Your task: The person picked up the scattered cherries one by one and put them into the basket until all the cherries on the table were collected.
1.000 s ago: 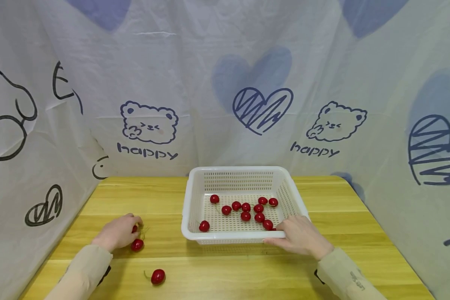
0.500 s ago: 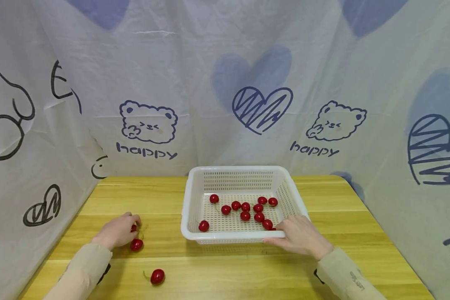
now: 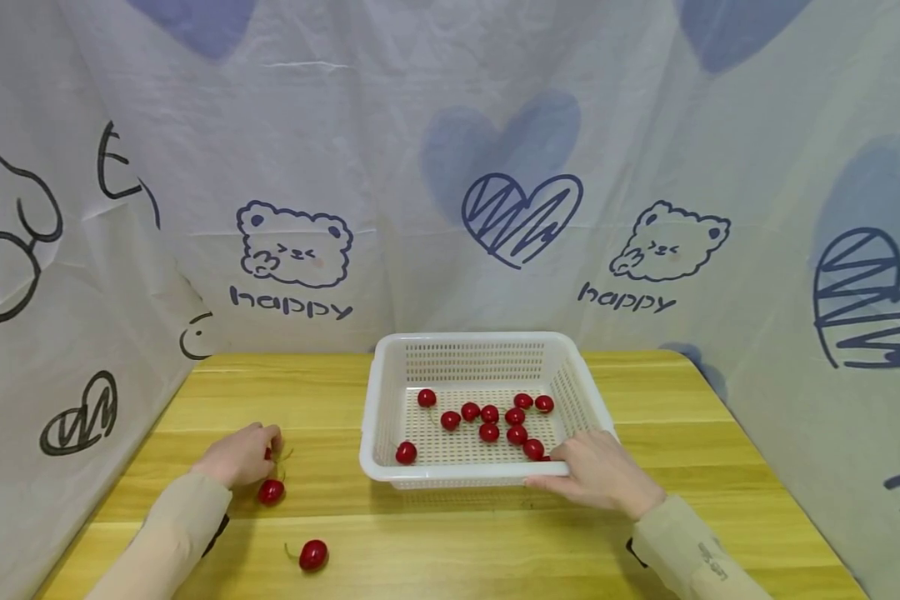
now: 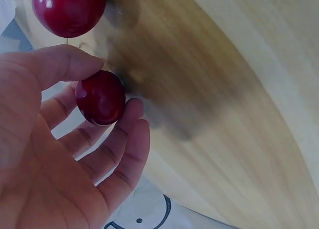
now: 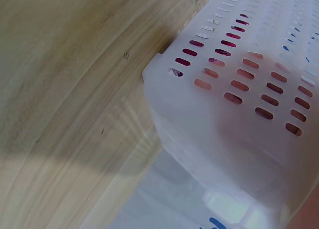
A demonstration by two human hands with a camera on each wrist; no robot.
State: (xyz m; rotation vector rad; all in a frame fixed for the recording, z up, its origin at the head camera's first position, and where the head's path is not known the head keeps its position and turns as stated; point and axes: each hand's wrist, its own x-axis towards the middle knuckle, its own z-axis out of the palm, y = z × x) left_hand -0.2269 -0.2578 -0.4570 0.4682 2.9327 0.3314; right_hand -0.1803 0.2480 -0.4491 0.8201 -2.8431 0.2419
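At the left of the table, my left hand [image 3: 238,457] pinches a red cherry [image 4: 100,98] between thumb and fingers. A second cherry [image 3: 272,492] with a stem lies right beside that hand, and a third cherry [image 3: 313,555] lies nearer the front edge. My right hand [image 3: 596,471] grips the front right corner of a white plastic basket [image 3: 457,473], thumb outside and fingers over the rim. Several cherries [image 3: 489,432] lie spread over the basket floor. In the right wrist view, the basket's slotted wall [image 5: 199,112] hides most of the right hand.
The basket stands on a yellow wood-grain table [image 3: 450,550], towards its back edge. Behind and at both sides hangs a pale cloth [image 3: 420,275] printed with hearts and bears.
The left wrist and sleeve have shifted slightly to the right, with the fingers staying at the same cherry. The right hand keeps its grip on the basket, which stays put.
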